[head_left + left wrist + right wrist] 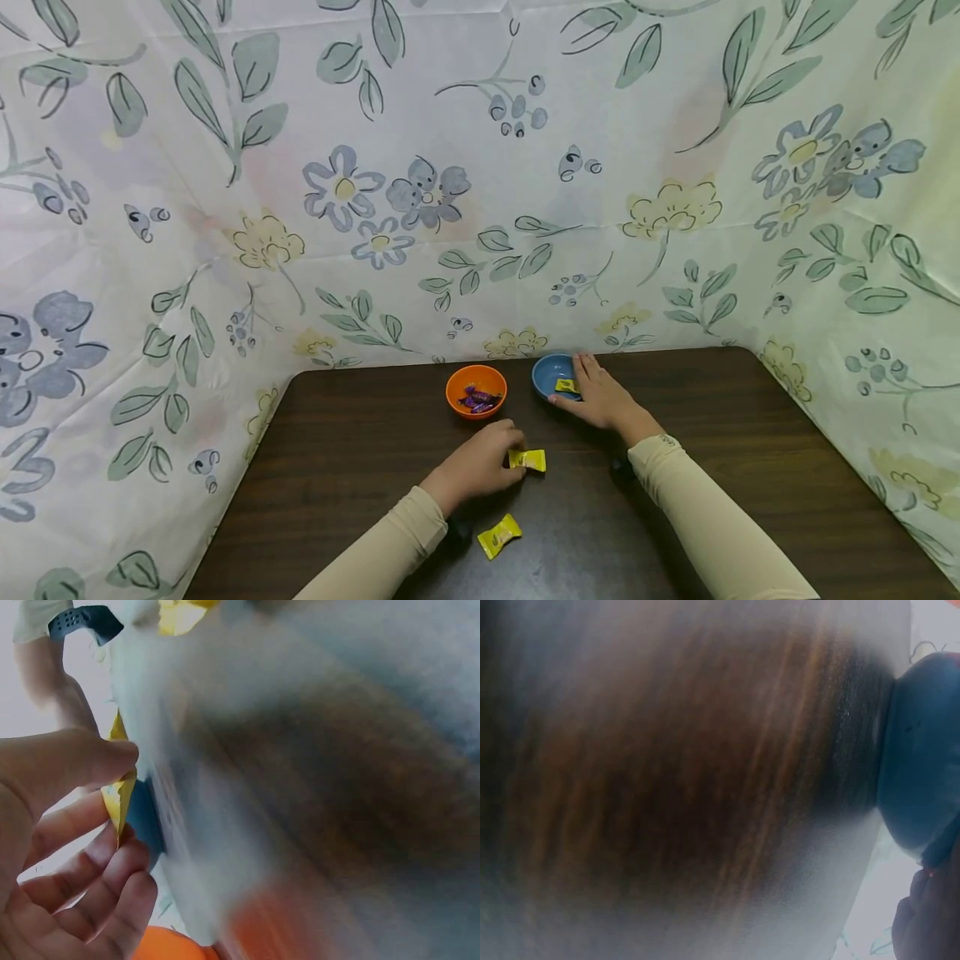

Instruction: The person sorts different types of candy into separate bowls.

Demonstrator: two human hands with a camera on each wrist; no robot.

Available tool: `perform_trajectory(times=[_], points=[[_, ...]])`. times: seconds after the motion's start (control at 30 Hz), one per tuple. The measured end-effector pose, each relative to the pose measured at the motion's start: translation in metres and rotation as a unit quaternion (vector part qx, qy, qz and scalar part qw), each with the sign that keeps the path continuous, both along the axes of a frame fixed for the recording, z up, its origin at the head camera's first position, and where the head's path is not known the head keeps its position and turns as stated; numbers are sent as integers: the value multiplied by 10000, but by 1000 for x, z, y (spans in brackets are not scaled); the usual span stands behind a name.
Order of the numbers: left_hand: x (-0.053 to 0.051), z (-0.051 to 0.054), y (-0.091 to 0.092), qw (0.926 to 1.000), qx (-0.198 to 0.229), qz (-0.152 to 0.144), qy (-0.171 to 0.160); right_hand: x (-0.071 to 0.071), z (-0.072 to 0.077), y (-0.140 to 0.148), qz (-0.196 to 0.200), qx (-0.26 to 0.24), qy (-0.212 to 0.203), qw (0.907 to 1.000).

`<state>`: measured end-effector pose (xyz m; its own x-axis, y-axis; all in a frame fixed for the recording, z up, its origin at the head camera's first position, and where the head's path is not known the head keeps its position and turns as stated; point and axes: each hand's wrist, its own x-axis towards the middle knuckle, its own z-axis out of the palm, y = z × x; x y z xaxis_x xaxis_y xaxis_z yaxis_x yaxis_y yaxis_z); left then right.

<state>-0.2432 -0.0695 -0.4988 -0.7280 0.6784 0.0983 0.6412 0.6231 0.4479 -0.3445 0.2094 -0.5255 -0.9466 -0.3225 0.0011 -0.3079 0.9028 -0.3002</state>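
Note:
A yellow-wrapped candy [533, 460] is pinched between the thumb and fingers of my left hand [480, 464], just above the table in front of the bowls. The left wrist view shows this candy edge-on. My right hand [603, 398] rests against the right side of a small blue bowl [542, 382], fingers extended along the rim and thumb spread at the near side. Inside that bowl lies a yellow candy [567, 386]; the hand partly covers the bowl. Another yellow candy [499, 536] lies on the table, nearer than my left hand.
Left of the blue bowl stands an orange bowl [456, 398] with several purple-wrapped candies [480, 403]. Both bowls are near the far edge of the dark wooden table [337, 467]. Floral cloth [420, 292] hangs behind the table and along its sides.

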Motion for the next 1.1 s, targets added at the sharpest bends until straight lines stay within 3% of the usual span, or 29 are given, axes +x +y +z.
perform_trajectory(times=[0.3, 0.63, 0.77, 1.1], points=[[-14, 1, 7, 9979, 449, 308, 348, 0, 1, -1, -11, 40, -76, 10000], [-25, 5, 13, 9939, 563, 645, 700, 2, 6, -3, -31, 24, -71, 10000], [-32, 7, 17, 9917, 714, 817, 686, 2, 6, -3, -32, 42, -77, 10000], [-55, 16, 24, 9880, 1115, 1035, 248, 3, 6, -5, -47, 19, -132, 9999]])
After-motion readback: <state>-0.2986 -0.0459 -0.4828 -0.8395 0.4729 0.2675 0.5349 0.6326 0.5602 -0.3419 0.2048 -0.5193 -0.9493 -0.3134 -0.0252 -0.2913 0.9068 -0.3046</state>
